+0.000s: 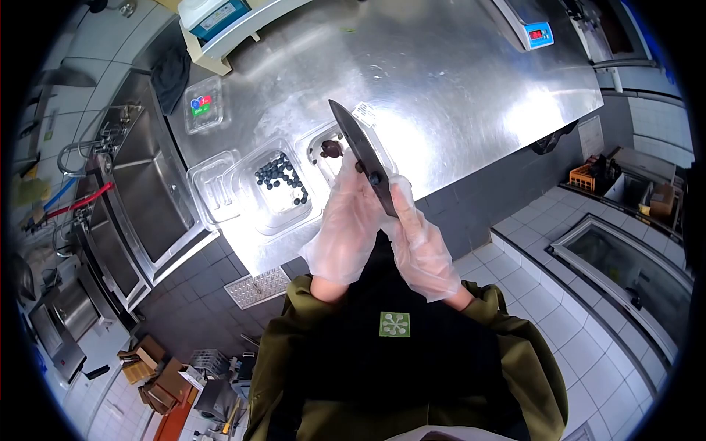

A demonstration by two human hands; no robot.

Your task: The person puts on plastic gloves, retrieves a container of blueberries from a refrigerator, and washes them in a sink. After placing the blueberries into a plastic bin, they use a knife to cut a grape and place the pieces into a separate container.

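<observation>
1. Right hand [421, 250]: gloved in thin clear plastic. It is closed round the lower end of the knife, with the fingers [403, 204] laid up along the handle.
2. Left hand [344, 229]: gloved likewise. The fingers are stretched out and loosely spread, with nothing gripped; the fingertips are pressed against the side of the knife just beside the right hand. The two hands are held touching, in front of the chest.
3. Knife [362, 151]: a dark blade, carried in the right hand and raised slantwise. The tip is pointed away from the body, up and to the left of both hands.
4. Clear tub [376, 141]: seen just beyond the left hand's fingertips and partly crossed by the blade. One dark piece [331, 149] is held in it; what the piece is cannot be told.
5. Tub of blueberries [279, 178]: set just to the left of the left hand, touching the first tub.
6. Third clear tub [211, 187]: placed further left of the left hand, beside the blueberries.
7. Small labelled punnet [202, 105]: found well beyond and to the left of the hands.
8. Steel table [456, 95]: spread beyond both hands; all tubs are borne on it.
9. Scale [535, 33]: a red display is shown; it is stood far beyond the right hand.
10. Sink [143, 176]: sunk well to the left of the left hand.
</observation>
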